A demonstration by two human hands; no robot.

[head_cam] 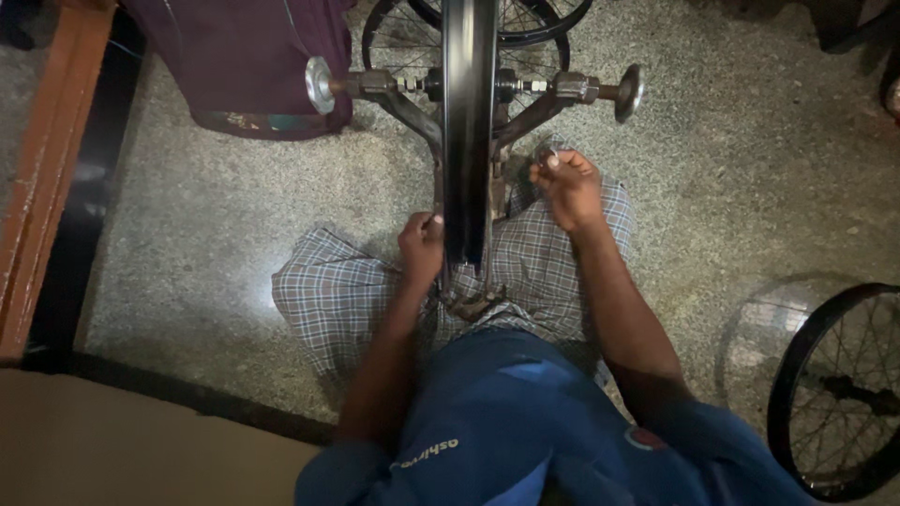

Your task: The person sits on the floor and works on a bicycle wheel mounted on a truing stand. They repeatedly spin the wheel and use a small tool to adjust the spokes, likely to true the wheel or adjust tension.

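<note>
A black bicycle wheel rim (469,122) is being held upright in a metal truing stand (394,98), seen edge-on above checked-cloth knees. The left hand (422,248) is being pressed against the rim's left side, fingers curled. The right hand (567,187) is being kept closed just right of the rim; whether anything is pinched cannot be told. Another spoked wheel (834,394) is lying on the speckled floor (712,187).

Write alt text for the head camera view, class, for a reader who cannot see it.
Seen from above, a seated person's left hand and right hand flank a black bicycle wheel rim mounted upright in a metal stand. The right fingers pinch a small tool at the spokes. Another wheel lies on the speckled floor.
</note>
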